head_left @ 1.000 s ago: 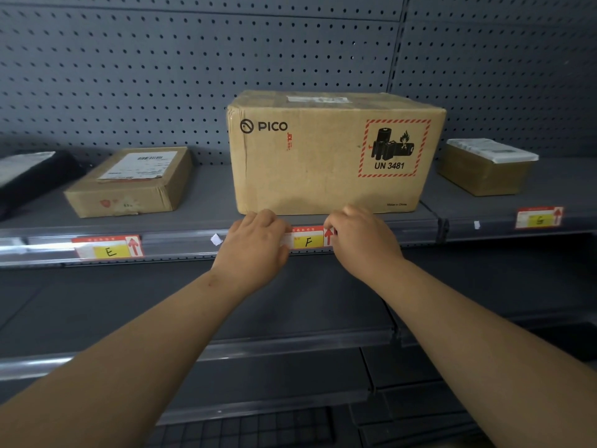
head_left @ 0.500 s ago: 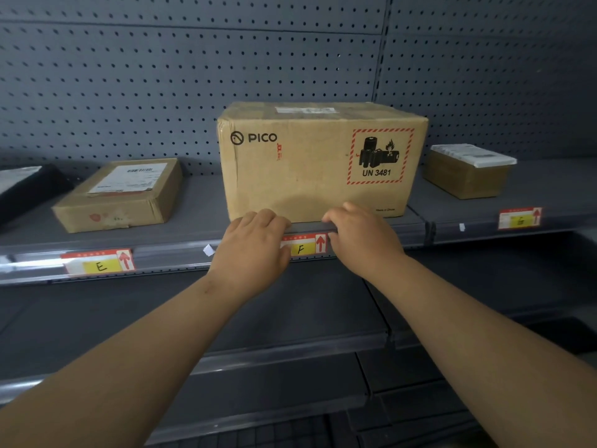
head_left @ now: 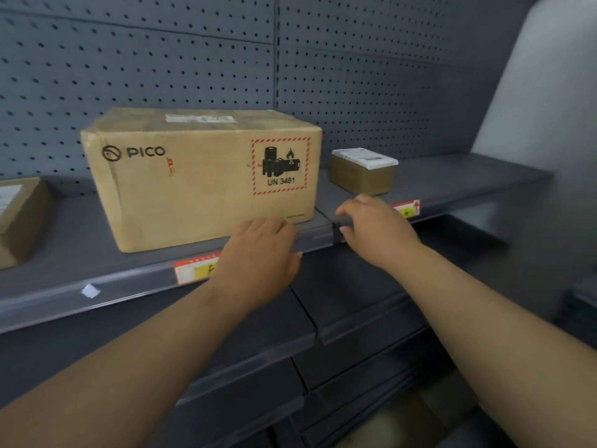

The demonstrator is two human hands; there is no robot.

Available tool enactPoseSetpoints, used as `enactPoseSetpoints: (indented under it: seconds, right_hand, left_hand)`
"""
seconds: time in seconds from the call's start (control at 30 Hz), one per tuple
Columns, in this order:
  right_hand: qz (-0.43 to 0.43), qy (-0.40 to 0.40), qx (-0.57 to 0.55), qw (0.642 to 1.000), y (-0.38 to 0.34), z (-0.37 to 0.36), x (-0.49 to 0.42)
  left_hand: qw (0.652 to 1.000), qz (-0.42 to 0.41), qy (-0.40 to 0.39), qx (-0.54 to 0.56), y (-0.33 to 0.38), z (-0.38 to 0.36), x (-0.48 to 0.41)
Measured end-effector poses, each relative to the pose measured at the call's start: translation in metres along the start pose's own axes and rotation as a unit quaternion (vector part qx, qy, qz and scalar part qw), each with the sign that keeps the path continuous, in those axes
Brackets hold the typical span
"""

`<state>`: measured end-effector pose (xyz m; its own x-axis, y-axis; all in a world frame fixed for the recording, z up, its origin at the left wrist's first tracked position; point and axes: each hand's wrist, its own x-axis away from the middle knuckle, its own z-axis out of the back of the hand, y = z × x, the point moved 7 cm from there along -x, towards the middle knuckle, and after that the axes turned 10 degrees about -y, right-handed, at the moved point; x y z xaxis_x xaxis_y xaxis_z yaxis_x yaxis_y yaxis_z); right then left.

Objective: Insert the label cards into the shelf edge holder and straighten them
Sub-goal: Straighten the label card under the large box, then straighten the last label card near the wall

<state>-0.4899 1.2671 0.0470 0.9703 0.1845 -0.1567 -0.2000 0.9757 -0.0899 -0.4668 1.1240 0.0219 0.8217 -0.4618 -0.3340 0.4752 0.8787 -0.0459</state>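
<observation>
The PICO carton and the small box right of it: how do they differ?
The PICO carton is much bigger than the small box. The carton's front carries a logo and a red-bordered UN 3481 mark; the small box's front is plain, and a white label covers its top. Both are brown cardboard on the same shelf.

Head view: worn on the person's head, looking forward and down at the PICO box.
Facing: the pegboard behind the box.
Nearness: close; the shelf edge holder runs just below the box.

both hands outstretched, fingers relaxed
</observation>
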Motion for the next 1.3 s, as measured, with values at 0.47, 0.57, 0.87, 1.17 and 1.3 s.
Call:
enactPoseSetpoints:
  seconds: [0.47, 0.57, 0.87, 1.17, 1.3]
  right_hand:
    - [-0.030, -0.108, 0.066, 0.992, 0.162, 0.013, -0.048]
    - [-0.022, -0.132, 0.075, 0.988, 0.184, 0.006, -0.062]
    - [-0.011, -0.159, 0.081, 0.984, 0.217, -0.016, -0.085]
    - [0.009, -0.161, 0.072, 0.984, 0.226, -0.023, -0.086]
    - [0.016, -0.153, 0.068, 0.986, 0.227, -0.024, -0.086]
  left_hand:
    - [0.999, -0.034, -0.008, 0.006, 0.110, -0.035, -0.119]
    - [1.000, -0.018, -0.012, -0.003, 0.122, -0.048, -0.142]
    - [0.999, 0.030, -0.016, -0.023, 0.128, -0.079, -0.183]
    - [0.999, 0.036, -0.022, -0.021, 0.134, -0.086, -0.197]
    - [0.999, 0.034, -0.009, -0.016, 0.137, -0.085, -0.198]
